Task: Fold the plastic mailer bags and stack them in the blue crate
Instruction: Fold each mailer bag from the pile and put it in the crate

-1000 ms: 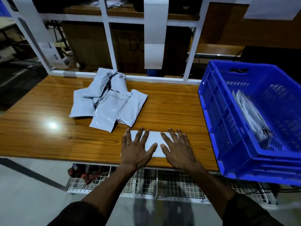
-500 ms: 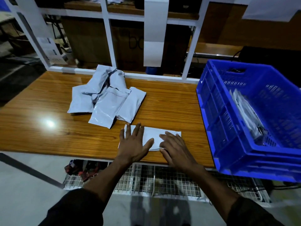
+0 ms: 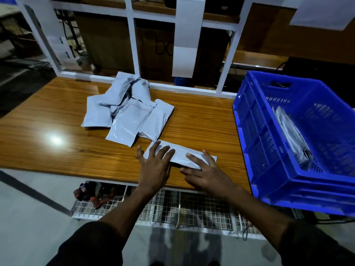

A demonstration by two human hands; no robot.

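One folded mailer bag (image 3: 180,155) lies at the wooden table's (image 3: 57,121) near edge, under our flat, spread left hand (image 3: 154,166) and right hand (image 3: 204,172). We judge the crease is being pressed; next comes lifting it toward three o'clock into the blue crate (image 3: 269,150). Unfolded mailers (image 3: 126,114) wait at eleven o'clock.

Glossy wood-grain table (image 3: 63,154) reflecting a lamp glare, smooth shiny grey plastic mailer bags (image 3: 126,114) crinkling on the table, blue moulded plastic crate (image 3: 269,150) with perforated walls sitting at the table's right end, white wire mesh shelf (image 3: 172,210) showing beneath the table.
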